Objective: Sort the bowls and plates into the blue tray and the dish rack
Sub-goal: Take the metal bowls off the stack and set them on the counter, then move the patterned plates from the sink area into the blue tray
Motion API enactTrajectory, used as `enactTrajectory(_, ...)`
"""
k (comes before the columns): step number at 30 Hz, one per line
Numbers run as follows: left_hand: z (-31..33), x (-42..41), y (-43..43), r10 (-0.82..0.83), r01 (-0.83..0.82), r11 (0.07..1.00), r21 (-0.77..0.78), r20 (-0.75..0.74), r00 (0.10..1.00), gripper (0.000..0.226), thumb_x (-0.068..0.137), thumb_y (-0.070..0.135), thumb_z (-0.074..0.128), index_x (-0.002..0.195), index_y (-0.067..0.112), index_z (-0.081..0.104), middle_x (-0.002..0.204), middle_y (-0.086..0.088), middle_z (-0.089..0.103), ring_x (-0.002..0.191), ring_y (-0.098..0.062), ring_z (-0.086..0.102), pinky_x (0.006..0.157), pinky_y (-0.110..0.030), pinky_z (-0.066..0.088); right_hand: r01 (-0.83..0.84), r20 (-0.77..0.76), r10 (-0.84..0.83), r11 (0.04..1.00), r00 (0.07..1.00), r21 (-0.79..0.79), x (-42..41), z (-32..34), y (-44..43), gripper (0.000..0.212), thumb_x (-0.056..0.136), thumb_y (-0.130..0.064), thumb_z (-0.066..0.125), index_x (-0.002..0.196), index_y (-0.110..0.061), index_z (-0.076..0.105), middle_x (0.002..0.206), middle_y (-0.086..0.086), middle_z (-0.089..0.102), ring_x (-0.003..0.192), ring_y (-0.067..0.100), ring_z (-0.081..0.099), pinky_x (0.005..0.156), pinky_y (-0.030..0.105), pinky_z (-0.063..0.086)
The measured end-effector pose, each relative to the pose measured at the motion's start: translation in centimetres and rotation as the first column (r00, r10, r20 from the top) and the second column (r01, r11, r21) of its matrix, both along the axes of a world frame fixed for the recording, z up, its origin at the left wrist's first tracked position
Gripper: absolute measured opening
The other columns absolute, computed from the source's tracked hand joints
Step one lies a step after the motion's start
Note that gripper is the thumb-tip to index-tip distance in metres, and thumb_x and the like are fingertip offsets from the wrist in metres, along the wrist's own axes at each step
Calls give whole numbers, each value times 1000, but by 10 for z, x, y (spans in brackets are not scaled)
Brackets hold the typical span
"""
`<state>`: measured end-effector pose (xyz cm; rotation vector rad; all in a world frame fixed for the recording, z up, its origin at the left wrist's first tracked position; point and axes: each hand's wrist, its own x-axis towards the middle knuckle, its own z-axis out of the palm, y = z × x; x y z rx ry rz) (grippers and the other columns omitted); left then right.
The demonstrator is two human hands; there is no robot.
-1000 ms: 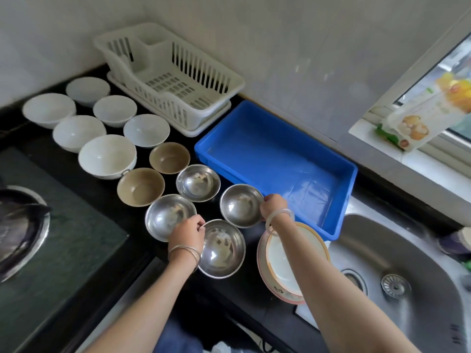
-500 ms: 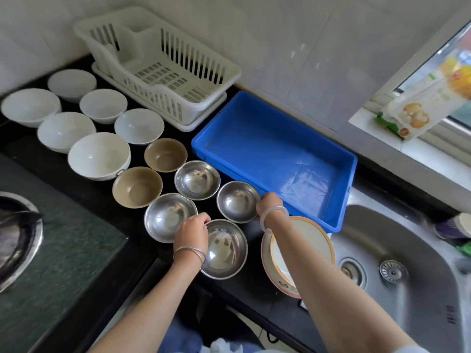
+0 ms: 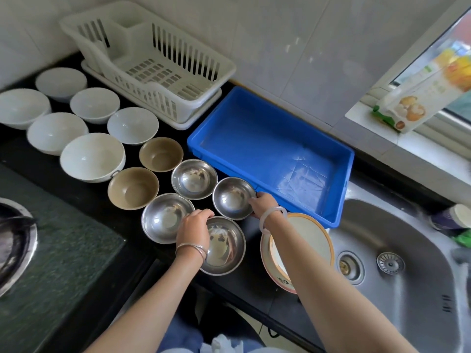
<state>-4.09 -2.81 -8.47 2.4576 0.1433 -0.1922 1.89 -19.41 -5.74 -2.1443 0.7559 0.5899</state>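
Black countertop [image 3: 84, 197] runs between a stove at nine o'clock and a steel sink [image 3: 397, 271] at four o'clock. Nearest, the left hand [image 3: 193, 231] curls over the far rim of a steel bowl [image 3: 225, 247], fingers hooked on the edge. Just right, at five o'clock, a stack of plates [image 3: 309, 233] lies partly under the right forearm. The right hand [image 3: 262, 203] pinches the right rim of a second steel bowl [image 3: 232, 197], which sits against the blue tray's near wall. Two more steel bowls [image 3: 163, 217] lie at its ten and eight o'clock. Beyond them sit two tan bowls [image 3: 132, 188], then six white bowls [image 3: 91, 156] toward ten o'clock. The blue tray [image 3: 339, 189] lies at one o'clock with nothing in it; the white dish rack [image 3: 158, 64] stands at eleven o'clock against the tiled wall.
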Motion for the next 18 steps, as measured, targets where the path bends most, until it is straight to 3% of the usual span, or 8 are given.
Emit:
enactTrajectory(2,1,1,-1,-14,14,1000,6,-6,1000,46,81,-9,39,108,17,65,103,-7,66,96,-27,57,67,-28,35,-63,40,65,997,997,-45,-4,10,-1,10,88,-16,45,80,-12,50,69,4,50,64,22,50,59,30,42)
enactTrajectory(4,3,2,-2,-20,20,1000,4,-2,1000,43,82,-7,40,107,17,65,105,-6,66,98,-27,57,70,-31,41,-92,112,99,993,989,-70,-12,18,-7,13,90,-18,46,85,-13,56,79,7,59,78,28,56,66,33,42)
enactTrajectory(6,9,3,-6,-21,21,1000,-17,24,999,37,85,-3,42,105,16,66,105,-6,66,100,-26,57,75,-34,45,-32,216,49,996,975,-82,-21,26,-17,26,92,-16,45,111,-10,61,109,10,66,102,29,59,83,32,43)
enactTrajectory(8,17,5,-14,-31,35,998,-53,65,997,31,87,1,45,105,15,66,105,-5,66,100,-25,57,77,-32,45,57,320,-20,993,947,-105,-33,33,-31,31,93,-15,44,119,-15,61,118,6,65,99,21,59,79,23,39)
enactTrajectory(11,29,5,-34,-85,96,987,-130,87,993,26,91,11,46,108,14,65,108,-4,66,99,-23,59,78,-30,45,180,419,-78,961,904,-210,-56,39,-59,28,93,-11,45,114,-15,63,112,7,68,88,17,59,75,21,39)
enactTrajectory(15,36,-2,-70,-270,263,952,-158,-25,963,30,94,25,45,119,16,59,117,-6,63,106,-22,59,87,-33,47,294,387,-163,904,908,-311,-92,33,-98,27,91,-10,48,114,-11,63,115,11,67,105,31,60,83,30,42)
enactTrajectory(18,33,-11,-90,-374,350,922,-164,-155,914,34,94,34,42,123,20,55,119,-5,60,108,-23,56,89,-34,45,299,291,-220,917,931,-264,-116,21,-117,23,93,-20,51,107,-8,64,106,14,68,101,34,60,73,31,38)
